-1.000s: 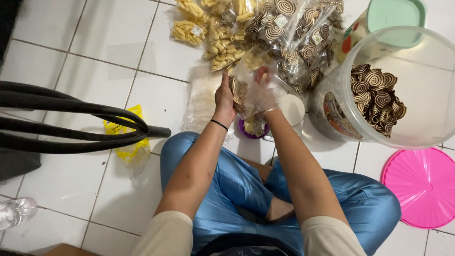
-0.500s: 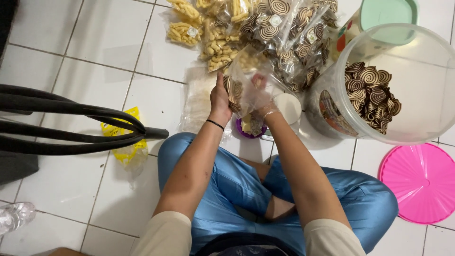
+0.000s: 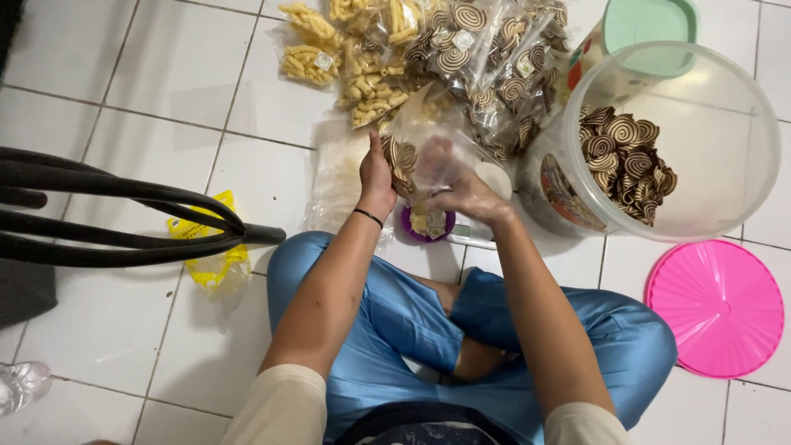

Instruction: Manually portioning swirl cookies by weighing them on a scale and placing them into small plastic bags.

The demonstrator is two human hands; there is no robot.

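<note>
Two containers stand at the right on the tiled floor [image 3: 124, 74]. One is a big clear tub [image 3: 725, 124], open, and it holds a heap of brown-and-cream spiral cookies [image 3: 622, 156] on its left side. Its pink lid [image 3: 715, 306] lies flat on the floor, near the tub. Behind the tub is a jar with a green lid [image 3: 649, 25]; what is inside I cannot tell. At the top lie many sealed small bags: some hold yellow stick snacks [image 3: 362, 58], the others hold spiral cookies [image 3: 486, 58].

Between the hands is a clear plastic bag [image 3: 428, 140] with a few spiral cookies inside, held up over a small purple cup [image 3: 426, 222]. The left hand [image 3: 376, 177] is closed on the left edge of the bag, thumb and fingers pinching the plastic. The right hand [image 3: 461, 185], covered with a thin clear glove, grips the right side of the bag with bent fingers.

A stack of empty clear bags [image 3: 338, 177] lies just left of the left hand. Farther left are a black chair frame [image 3: 124, 214] and a yellow packet [image 3: 210, 255].
</note>
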